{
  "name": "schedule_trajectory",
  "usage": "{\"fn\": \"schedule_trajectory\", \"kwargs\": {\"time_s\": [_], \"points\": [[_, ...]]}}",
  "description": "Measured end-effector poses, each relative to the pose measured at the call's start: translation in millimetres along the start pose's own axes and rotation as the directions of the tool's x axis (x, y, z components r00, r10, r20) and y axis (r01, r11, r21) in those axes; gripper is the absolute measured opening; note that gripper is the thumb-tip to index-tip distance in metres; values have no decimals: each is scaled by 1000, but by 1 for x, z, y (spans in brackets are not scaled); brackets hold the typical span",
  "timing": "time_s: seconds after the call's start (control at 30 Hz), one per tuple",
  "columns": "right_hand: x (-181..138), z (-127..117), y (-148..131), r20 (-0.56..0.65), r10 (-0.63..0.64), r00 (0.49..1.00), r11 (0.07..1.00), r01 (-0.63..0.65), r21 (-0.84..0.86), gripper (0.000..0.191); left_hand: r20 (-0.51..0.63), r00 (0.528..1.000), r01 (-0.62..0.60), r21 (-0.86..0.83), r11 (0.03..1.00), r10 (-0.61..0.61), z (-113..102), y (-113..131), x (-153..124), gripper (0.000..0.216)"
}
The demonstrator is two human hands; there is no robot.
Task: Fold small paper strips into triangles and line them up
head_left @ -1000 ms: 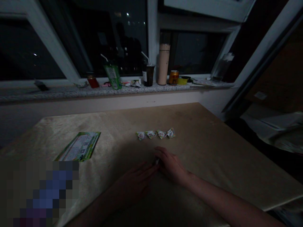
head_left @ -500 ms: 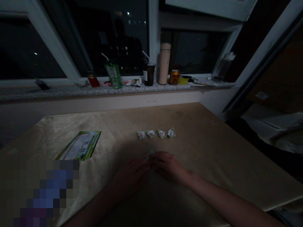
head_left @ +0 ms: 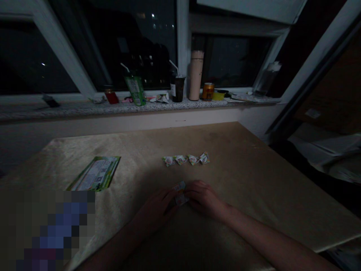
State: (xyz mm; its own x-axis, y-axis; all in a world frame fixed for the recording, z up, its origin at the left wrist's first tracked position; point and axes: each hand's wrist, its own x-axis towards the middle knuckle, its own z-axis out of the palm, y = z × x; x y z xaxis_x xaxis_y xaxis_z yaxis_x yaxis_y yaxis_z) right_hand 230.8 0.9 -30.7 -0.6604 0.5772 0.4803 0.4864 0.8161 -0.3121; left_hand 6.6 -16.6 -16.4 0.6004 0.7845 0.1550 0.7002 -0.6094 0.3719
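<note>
A: What do the hands have between them?

B: A small, pale, flat piece with coloured print (head_left: pixel 180 198). The left hand (head_left: pixel 154 208) grasps it by its left edge, and the right hand (head_left: pixel 205 197) grasps its right edge with curled fingers. It is too dark to tell how tightly they grip

A: And where is that piece?

B: Low over the beige, cloth-like worktop (head_left: pixel 239 162), right in the gap between the two sets of fingertips. I cannot tell whether it touches the surface

A: Anything just beyond the hands?

B: Yes, four small folded white-and-green printed packets (head_left: pixel 180 159) in a side-by-side row, a little farther out than the fingertips

A: To the left of the left hand?

B: A larger flat green-and-white printed packet (head_left: pixel 97 175), lying slanted on the worktop, well apart from the fingers

A: What stands farthest ahead of both hands?

B: A speckled grey stone sill (head_left: pixel 109 111). On it are a tall pale-pink cylindrical flask (head_left: pixel 195 77), a short gold-orange can (head_left: pixel 208 91) just right of it, a dark cup with a white straw (head_left: pixel 177 90) at its left, and a green printed container (head_left: pixel 135 91) farther left
</note>
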Motion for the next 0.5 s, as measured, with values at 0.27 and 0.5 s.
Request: {"fn": "schedule_trajectory", "kwargs": {"time_s": [0.27,0.5], "points": [[1,-1,-4,-11,-32,999,998,31,-47,12,-15,1000,-8,-17,1000,8,-3,3,2,37],[1,1,-4,25,-65,998,997,66,-33,17,-50,999,25,75,997,-21,-4,4,4,20]]}}
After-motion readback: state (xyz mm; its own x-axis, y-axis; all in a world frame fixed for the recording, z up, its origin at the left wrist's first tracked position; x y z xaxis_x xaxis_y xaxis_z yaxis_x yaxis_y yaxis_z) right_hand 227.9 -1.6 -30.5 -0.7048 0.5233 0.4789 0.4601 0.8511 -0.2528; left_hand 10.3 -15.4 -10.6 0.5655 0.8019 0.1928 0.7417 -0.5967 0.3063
